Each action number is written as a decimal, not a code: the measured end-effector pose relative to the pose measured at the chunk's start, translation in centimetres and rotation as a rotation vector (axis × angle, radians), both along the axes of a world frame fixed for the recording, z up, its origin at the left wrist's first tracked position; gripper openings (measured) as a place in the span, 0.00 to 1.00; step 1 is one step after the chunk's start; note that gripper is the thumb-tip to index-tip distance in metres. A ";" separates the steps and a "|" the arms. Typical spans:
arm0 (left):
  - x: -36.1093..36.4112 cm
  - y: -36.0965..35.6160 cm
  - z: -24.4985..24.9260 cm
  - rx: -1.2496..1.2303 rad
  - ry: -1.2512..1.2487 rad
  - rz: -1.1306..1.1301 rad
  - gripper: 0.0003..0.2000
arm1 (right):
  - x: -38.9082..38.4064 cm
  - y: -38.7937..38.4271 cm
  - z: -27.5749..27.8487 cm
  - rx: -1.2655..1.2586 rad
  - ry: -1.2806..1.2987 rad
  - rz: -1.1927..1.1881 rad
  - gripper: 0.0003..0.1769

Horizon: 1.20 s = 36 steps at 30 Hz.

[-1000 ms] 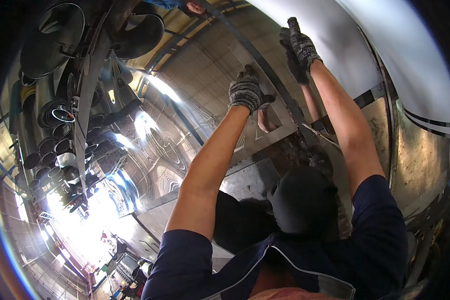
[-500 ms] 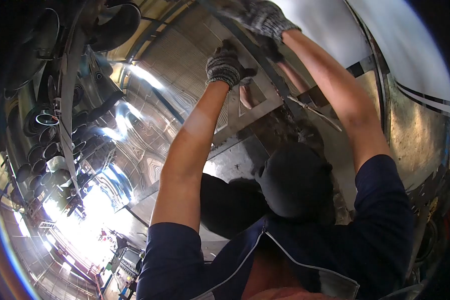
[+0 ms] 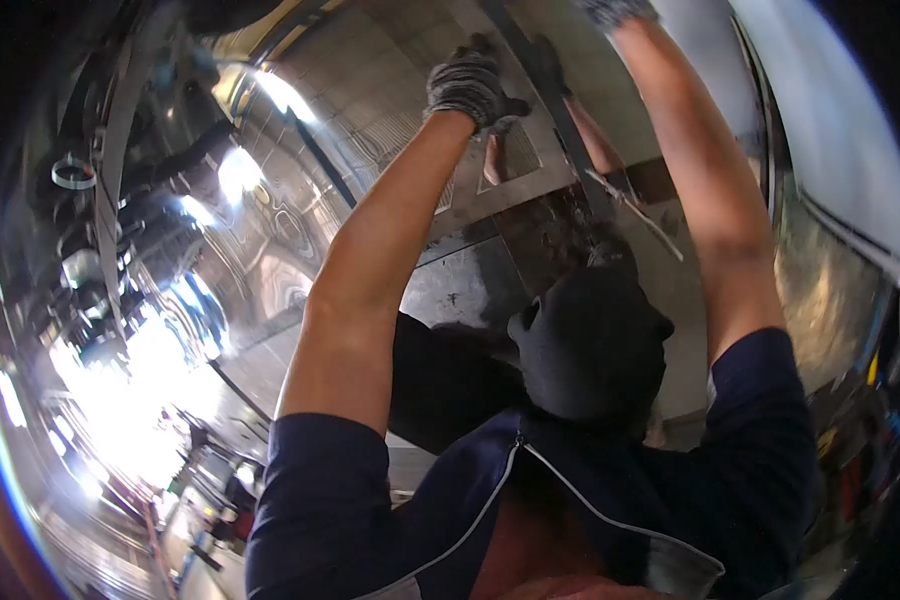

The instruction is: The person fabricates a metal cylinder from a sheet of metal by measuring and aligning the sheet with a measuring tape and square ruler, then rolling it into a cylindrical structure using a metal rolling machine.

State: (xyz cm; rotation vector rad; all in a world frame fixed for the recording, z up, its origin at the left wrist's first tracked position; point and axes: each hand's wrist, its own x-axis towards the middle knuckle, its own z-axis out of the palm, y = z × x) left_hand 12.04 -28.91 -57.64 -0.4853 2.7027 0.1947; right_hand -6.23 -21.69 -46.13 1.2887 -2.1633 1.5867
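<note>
My left hand (image 3: 470,88), in a grey knitted glove, lies against a shiny metal sheet (image 3: 380,85). Its thumb is spread away from the fingers, and I see nothing held in it. The sheet mirrors the glove and forearm. At the top edge, only the glove cuff and part of my right hand (image 3: 618,10) show; its fingers are out of view. Between the arms runs a dark straight bar or edge (image 3: 540,85). A thin stick-like piece (image 3: 645,220) lies slanted near the right forearm.
Flat grey metal (image 3: 465,285) lies below the sheet, nearer my black-clad knees (image 3: 590,345). On the left, a narrow upright strip (image 3: 113,190) stands before piled round metal parts and strong glare. A pale curved panel (image 3: 830,110) rises on the right.
My right hand has moved up and right, mostly out of view. My left hand sits slightly higher and further right in the picture; the whole view has shifted a little.
</note>
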 end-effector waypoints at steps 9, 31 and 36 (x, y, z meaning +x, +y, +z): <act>-0.3 -0.2 1.4 0.068 -0.142 0.073 0.59 | -4.3 5.4 -10.2 0.237 -0.128 -0.113 0.26; -0.3 -0.1 1.2 0.069 -0.161 0.089 0.63 | -2.2 8.6 -13.5 0.177 -0.858 -0.113 0.37; -0.6 -0.3 1.3 0.077 -0.146 0.066 0.63 | -2.4 9.1 -14.7 0.167 -0.998 -0.162 0.39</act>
